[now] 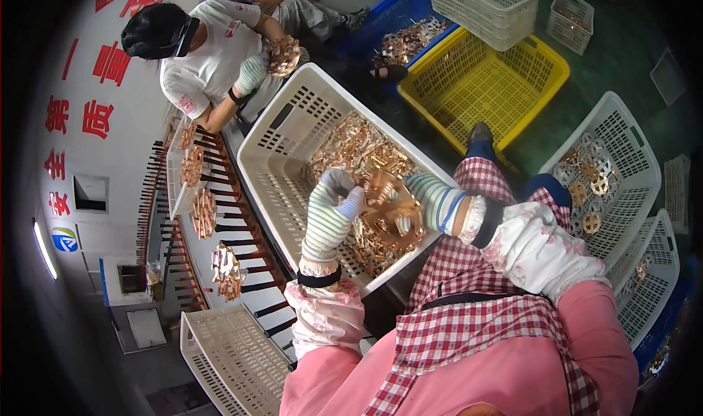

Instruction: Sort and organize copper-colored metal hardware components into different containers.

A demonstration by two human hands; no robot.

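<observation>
My left hand [329, 214], in a striped knit glove, is closed with its fingertips at the left edge of a round, copper-coloured metal part [401, 229] with cut-outs. At the part's right edge, my right hand [437, 200], gloved the same way, grips it; some of its fingers are hidden behind the part. Both hands are over a white slotted plastic basket [293, 134]. Inside lies a heap of small copper-coloured metal pieces [355, 141], partly covered by my hands and the part.
Left of the basket runs a rack with dark rods [245, 255] and hanging copper-coloured parts [204, 212]. A co-worker [220, 57] handles similar parts beyond. A yellow basket [476, 86] and blue bin [381, 17] stand ahead; white baskets with metal parts [630, 145] are at right.
</observation>
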